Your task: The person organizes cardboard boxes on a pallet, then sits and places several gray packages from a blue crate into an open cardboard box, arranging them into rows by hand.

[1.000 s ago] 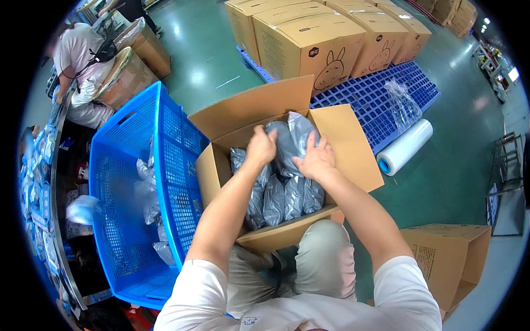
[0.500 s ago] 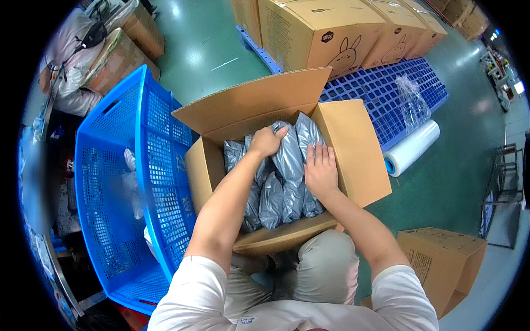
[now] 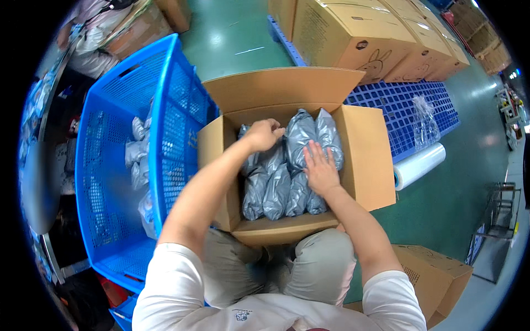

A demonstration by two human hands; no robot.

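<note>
An open cardboard box (image 3: 281,87) stands in front of my knees, its flaps folded outward. Several grey plastic bags (image 3: 276,190) are packed side by side inside it in two rows. My right hand (image 3: 322,171) lies flat on the right-hand bags with its fingers spread. Over the left part of the far row hovers my left hand (image 3: 264,135), fingers loosely bent and thumb apart, with nothing visible in it. My left hand and forearm hide part of the bags beneath.
To the left, a blue plastic crate (image 3: 160,138) holds more grey bags (image 3: 138,151). Cartons (image 3: 353,38) stand on a blue pallet (image 3: 381,99) beyond the box. A roll of clear film (image 3: 420,166) lies on the floor at right, and another open carton (image 3: 430,276) stands nearer.
The upright bag under my left hand has settled among the others, and that hand has let go. My right hand has shifted onto the bags' tops. The view has moved left.
</note>
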